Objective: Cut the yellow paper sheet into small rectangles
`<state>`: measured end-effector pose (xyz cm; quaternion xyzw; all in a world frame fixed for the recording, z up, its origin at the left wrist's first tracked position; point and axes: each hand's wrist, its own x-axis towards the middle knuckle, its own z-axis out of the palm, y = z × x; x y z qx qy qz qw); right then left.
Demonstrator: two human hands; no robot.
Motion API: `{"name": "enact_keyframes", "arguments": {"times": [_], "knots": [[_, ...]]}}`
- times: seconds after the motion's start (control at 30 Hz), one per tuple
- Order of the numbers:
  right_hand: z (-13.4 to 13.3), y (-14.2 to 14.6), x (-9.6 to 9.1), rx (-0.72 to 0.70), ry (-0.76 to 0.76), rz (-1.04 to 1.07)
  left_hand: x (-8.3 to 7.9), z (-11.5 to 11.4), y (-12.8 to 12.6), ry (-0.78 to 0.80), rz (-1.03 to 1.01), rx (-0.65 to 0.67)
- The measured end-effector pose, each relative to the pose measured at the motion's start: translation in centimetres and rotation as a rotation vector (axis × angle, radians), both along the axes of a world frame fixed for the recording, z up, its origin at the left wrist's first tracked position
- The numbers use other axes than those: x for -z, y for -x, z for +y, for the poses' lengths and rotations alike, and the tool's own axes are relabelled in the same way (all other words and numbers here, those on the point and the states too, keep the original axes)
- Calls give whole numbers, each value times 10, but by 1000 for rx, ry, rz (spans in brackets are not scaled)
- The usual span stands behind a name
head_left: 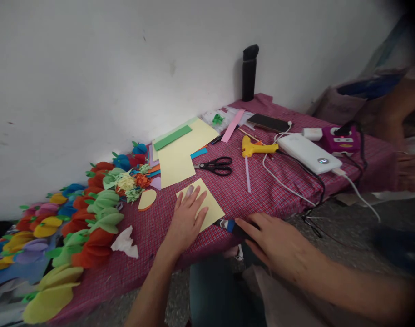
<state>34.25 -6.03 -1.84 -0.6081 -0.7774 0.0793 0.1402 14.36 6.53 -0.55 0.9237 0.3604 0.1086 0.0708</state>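
Observation:
My left hand (pixel 184 219) lies flat with fingers spread on a pale yellow sheet of paper (pixel 212 210) near the table's front edge. My right hand (pixel 267 236) is closed around a slim tool (pixel 225 224) with a silver front part, a blue band and a dark body; its exact kind is unclear. The tool's tip reaches the sheet's lower right corner. Black-handled scissors (pixel 217 166) lie just beyond, their blades partly under a larger pale yellow sheet (pixel 176 164). Left of my left hand is a cut yellow half-round piece (pixel 147 199) with an orange edge.
Colourful paper pumpkins (pixel 100 243) crowd the left side, beside a crumpled white tissue (pixel 126 242). A yellow glue gun (pixel 253 147), white power bank (pixel 309 153), purple socket block (pixel 340 140) and cables lie right. A black bottle (pixel 249 75) stands behind. Another person's arm (pixel 403 106) shows far right.

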Motion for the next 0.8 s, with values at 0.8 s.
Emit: {"name": "enact_keyframes", "arguments": {"times": [0.8], "knots": [[-7, -16, 6, 46, -66, -13, 27, 3, -17, -15, 183, 19]]}}
